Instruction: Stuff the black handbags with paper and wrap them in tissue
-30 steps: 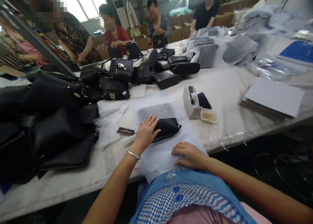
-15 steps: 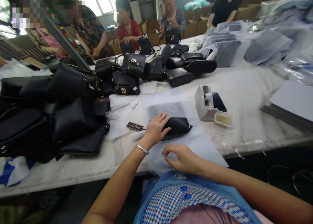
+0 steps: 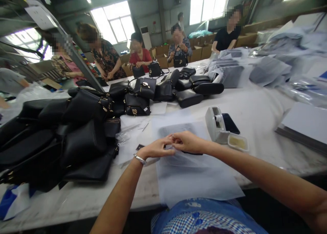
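Black bag partly covered by translucent paper, on table, beneath left hand and right hand.
Note left thumb parted from fingers, right fingers curled against left fingertips; cannot tell whether gripping paper. Expect possible tearing from overpulling thin-looking paper, or bag slippage from uneven pressure. Check dark tag beside left wrist: liable to snag paper. Mind white dispenser near right wrist: liable to bumping.

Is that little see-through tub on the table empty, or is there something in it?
Not empty: the tub has something yellowish showing inside it. I cannot tell what it is.
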Available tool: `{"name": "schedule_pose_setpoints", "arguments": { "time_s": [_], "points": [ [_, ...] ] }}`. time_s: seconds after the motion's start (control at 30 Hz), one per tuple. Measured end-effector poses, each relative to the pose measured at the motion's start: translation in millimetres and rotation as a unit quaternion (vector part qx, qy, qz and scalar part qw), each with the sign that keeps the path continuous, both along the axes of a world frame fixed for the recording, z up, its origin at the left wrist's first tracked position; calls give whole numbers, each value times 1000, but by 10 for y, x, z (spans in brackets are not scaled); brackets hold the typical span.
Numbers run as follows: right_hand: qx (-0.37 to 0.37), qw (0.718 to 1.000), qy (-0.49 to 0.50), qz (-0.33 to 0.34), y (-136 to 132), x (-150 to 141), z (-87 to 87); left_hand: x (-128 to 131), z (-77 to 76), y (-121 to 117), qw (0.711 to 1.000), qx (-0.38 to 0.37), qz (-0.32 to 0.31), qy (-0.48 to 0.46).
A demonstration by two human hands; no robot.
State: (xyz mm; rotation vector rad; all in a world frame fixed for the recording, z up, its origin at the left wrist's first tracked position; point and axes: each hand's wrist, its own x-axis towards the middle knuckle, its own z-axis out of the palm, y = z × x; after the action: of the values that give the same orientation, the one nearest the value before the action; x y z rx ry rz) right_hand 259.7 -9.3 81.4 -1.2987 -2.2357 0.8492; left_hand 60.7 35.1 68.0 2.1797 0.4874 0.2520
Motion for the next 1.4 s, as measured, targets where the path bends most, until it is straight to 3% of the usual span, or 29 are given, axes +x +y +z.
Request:
{"name": "schedule_pose_setpoints", "arguments": {
  "time_s": [0.2,0.4,0.63,0.8,0.97,1.3,1.4],
  "points": [
    [-5,999,-45,-22,-52,273,173,8,-175,-36,992,14,113,-46],
    [70,980,-183,-32,-263,589,-92,-10,-319,-114,983,27,163,-75],
    [164,977,-108,-83,-51,687,-353,48,-316,-196,967,82,235,-50],
    [137,981,-39,-131,116,697,-511,86,-289,-197,950,91,296,-26],
    [142,978,-8,-156,183,682,-642,125,-390,-187,919,127,372,10],
    [126,972,7,-196,235,631,-714,239,-513,-108,861,124,493,15],
    [125,973,6,-195,254,635,-731,250,-482,-63,843,168,510,24]
  ]
}}
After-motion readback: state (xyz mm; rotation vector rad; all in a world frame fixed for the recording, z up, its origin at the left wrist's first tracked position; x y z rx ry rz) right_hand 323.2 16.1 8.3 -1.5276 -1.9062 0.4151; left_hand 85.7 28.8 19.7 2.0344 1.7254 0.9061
